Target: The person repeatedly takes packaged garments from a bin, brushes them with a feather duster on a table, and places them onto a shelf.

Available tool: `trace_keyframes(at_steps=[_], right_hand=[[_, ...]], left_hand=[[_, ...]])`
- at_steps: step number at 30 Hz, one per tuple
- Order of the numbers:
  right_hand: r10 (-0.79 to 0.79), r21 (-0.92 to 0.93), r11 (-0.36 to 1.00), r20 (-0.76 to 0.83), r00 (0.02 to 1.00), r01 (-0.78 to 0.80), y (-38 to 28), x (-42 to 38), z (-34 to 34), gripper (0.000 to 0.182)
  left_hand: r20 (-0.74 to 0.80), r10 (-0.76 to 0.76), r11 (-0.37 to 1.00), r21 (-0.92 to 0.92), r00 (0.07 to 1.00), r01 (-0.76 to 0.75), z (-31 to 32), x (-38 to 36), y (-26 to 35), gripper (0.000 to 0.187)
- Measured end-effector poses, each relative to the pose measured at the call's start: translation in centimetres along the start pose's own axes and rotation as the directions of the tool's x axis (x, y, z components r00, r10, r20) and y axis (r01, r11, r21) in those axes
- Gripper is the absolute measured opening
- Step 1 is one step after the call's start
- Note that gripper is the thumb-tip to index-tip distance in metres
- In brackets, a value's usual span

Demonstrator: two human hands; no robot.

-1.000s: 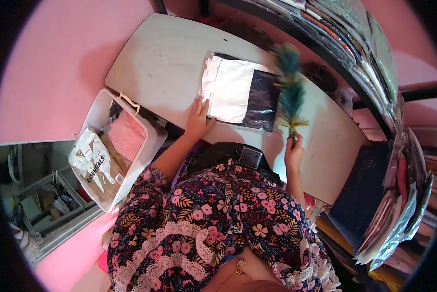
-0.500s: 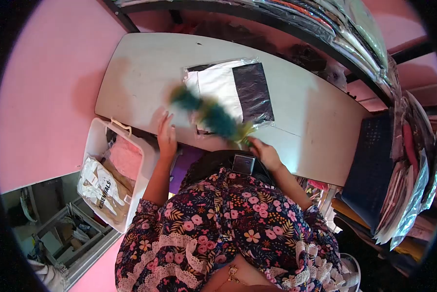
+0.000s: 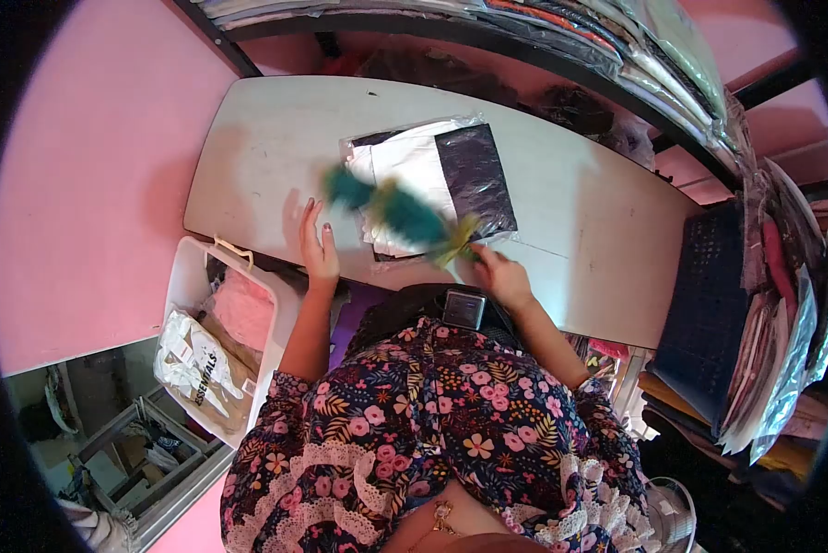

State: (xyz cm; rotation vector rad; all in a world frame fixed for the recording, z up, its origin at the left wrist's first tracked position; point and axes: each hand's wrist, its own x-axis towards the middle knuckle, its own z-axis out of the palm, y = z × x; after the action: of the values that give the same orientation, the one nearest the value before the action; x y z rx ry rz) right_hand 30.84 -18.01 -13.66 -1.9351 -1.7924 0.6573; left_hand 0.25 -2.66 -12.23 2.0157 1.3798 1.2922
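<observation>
A fluffy green and yellow duster, blurred by motion, slants over a plastic-wrapped packet of folded black and white cloth on the pale table. My right hand is closed around the duster's handle at the table's near edge. To the left, my left hand is raised with its fingers apart and holds nothing. It is left of the packet and does not touch it.
A white bin with bagged clothes stands at the left. Shelves with wrapped garments arch over the back. A dark blue perforated crate and more bagged garments are at the right.
The view has shifted slightly, so table and packet appear a little lower. The duster stays over the packet in my right hand, and my left hand remains raised with fingers apart.
</observation>
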Motion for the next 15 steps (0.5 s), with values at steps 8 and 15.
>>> trace_keyframes(at_steps=[8, 15], right_hand=[[0.561, 0.039, 0.809, -0.348, 0.751, -0.586, 7.8, -1.7, -4.0, 0.037], [0.572, 0.265, 0.808, -0.569, 0.591, -0.526, 11.5, -4.5, -4.1, 0.035]], left_hand=[[0.174, -0.331, 0.901, -0.232, 0.927, 0.366, 3.3, -0.1, -5.6, 0.042], [0.181, -0.602, 0.747, -0.218, 0.778, 0.629, 2.7, 5.3, -5.1, 0.051]])
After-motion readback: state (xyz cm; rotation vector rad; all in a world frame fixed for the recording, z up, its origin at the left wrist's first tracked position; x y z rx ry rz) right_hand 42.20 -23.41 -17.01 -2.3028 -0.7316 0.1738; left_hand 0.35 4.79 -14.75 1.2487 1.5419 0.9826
